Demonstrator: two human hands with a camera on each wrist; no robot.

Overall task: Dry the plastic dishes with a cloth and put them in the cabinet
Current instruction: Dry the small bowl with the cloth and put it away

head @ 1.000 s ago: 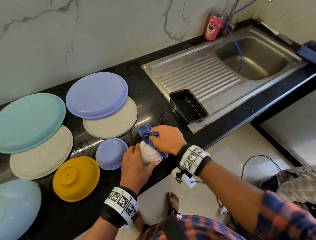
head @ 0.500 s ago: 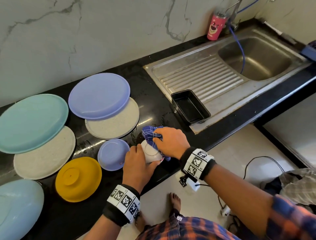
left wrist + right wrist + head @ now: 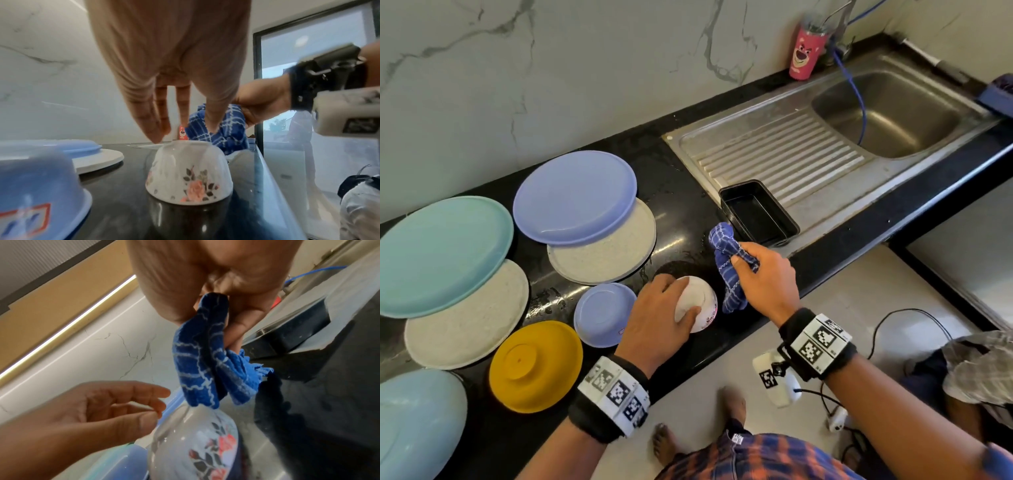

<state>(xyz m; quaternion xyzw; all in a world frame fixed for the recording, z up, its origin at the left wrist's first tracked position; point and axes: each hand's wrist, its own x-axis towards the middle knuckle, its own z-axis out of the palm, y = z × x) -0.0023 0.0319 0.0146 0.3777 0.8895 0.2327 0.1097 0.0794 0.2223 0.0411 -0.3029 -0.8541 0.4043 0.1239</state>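
Note:
A small white bowl with a rose print [image 3: 700,301] [image 3: 189,175] [image 3: 205,443] sits upside down on the black counter [image 3: 681,246] near its front edge. My left hand [image 3: 661,315] [image 3: 183,134] [image 3: 144,405] hovers over it, fingers loose and pointing down, tips at the bowl's base and not wrapped around it. Just right of the bowl, my right hand [image 3: 760,274] [image 3: 257,105] [image 3: 226,318] grips a bunched blue checked cloth [image 3: 727,270] [image 3: 226,133] [image 3: 205,369], whose end hangs beside the bowl.
Upturned dishes lie to the left: a small lavender bowl [image 3: 602,313], a yellow bowl [image 3: 536,365], and lavender [image 3: 575,197], beige [image 3: 616,253], teal [image 3: 441,253] and pale blue [image 3: 414,421] plates. A black tray [image 3: 758,214] sits on the sink drainboard [image 3: 774,154]. Cables lie on the floor.
My right hand lifted the cloth off the white bowl and drew it to the right. My left hand loosened its hold, and the bowl now rests upside down on the counter.

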